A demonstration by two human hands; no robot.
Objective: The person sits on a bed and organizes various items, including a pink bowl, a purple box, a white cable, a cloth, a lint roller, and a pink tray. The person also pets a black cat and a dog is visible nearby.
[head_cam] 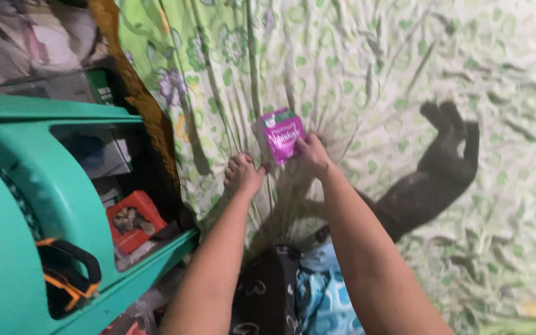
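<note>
gripping purple pouch [283, 134], right hand [312, 153]

**Pouch held over the bed**

I see my right hand [313, 154] pinching a small purple pouch [283, 134] at its lower right corner, above the green-patterned bedsheet [373, 62]. My left hand [242, 175] is fisted just beside it, gripping the sheet. A black cat [432, 180] lies stretched mid-bed. A teal shelf [26, 186] stands along the bed's left edge, holding a red box [133, 220].
</note>
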